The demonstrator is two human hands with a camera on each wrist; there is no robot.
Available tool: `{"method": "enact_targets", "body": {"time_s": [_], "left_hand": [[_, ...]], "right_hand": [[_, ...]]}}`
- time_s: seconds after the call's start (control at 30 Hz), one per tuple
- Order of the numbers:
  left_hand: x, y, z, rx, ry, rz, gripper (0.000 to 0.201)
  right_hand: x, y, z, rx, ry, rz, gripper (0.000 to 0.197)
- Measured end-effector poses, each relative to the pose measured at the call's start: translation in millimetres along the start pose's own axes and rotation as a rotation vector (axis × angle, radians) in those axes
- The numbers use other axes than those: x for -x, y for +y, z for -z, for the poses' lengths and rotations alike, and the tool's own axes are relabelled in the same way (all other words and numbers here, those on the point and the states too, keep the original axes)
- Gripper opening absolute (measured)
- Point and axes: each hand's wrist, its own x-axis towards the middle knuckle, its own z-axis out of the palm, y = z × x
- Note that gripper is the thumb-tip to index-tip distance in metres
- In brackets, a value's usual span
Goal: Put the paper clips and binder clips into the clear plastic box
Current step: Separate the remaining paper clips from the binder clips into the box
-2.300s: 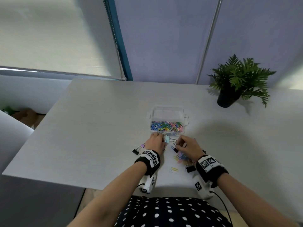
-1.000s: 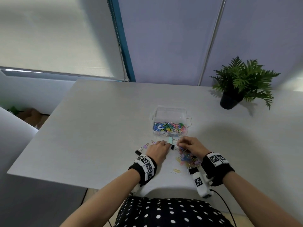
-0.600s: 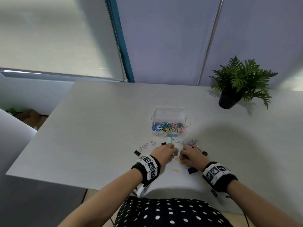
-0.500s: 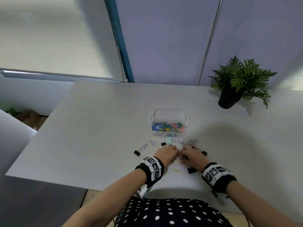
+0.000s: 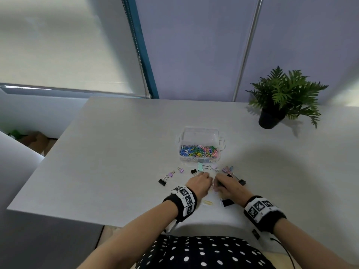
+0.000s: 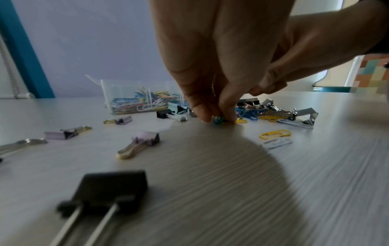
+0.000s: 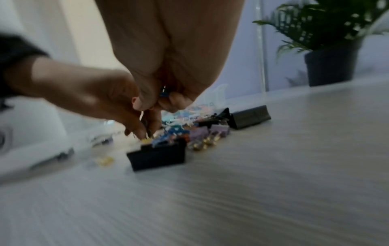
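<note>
The clear plastic box (image 5: 200, 133) stands open mid-table, with colourful paper clips (image 5: 199, 151) inside; the left wrist view shows the box (image 6: 126, 93) too. My left hand (image 5: 206, 176) is just in front of it, fingertips down, pinching blue-green paper clips (image 6: 219, 119) against the table. Beside it, my right hand (image 5: 217, 184) is curled over the loose pile, with a blue paper clip (image 7: 163, 94) between its fingers. Binder clips lie scattered: a mint one (image 5: 200, 166), a black one (image 5: 162, 181) and a purple one (image 5: 171, 174).
A potted plant (image 5: 272, 117) stands at the back right. A yellow paper clip (image 5: 207, 203) and a black binder clip (image 5: 227, 202) lie near the table's front edge. A large black binder clip (image 7: 156, 158) sits in front of my right hand.
Both hands have drawn back from the front of the box toward me, onto the loose pile. The mint binder clip now lies uncovered before the box.
</note>
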Motion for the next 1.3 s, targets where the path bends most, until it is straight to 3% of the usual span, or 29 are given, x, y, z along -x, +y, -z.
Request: {"method": "enact_targets", "body": {"time_s": [0.1,0.2,0.3,0.33,0.47,0.73,0.97,1.17,1.3], "left_hand": [[2.9,-5.1,1.2,0.081,0.035,-0.029,0.028],[7.3,-12.8,-3.0,0.084,0.026,-0.12,0.026],[12.4,-16.6,-2.8,0.056,0.012,-0.134,0.023],[12.9,-16.9,-1.9,0.038,0.017,-0.139,0.026],[13.7,-15.9,-2.1,-0.005,0.024,-0.144,0.033],[5.9,-16.9,-6.1,-0.041,-0.01,-0.129,0.028],[2.9,-24.1,-0.5,0.071,-0.059,-0.122,0.015],[3.7,-37.3,-3.8,0.226,-0.038,-0.088,0.016],[3.0,-29.6,-8.4,0.22,-0.044,-0.091,0.019]], "right_hand": [[1.5,-5.1,3.6,-0.059,0.023,-0.036,0.029],[3.7,-8.8,-0.2,-0.084,-0.096,-0.044,0.035],[6.6,-9.1,-11.5,-0.028,-0.177,-0.029,0.015],[6.8,-8.8,-15.9,-0.011,-0.181,-0.021,0.009],[5.3,-22.0,-28.7,0.134,-0.177,-0.063,0.015],[1.6,-26.0,-50.9,0.316,-0.109,-0.032,0.016],[3.0,-22.8,-36.3,0.249,-0.148,-0.052,0.007],[4.6,-12.6,-1.0,0.086,-0.125,-0.178,0.035],[-6.1,-9.6,28.8,-0.132,-0.018,-0.243,0.015]]}}
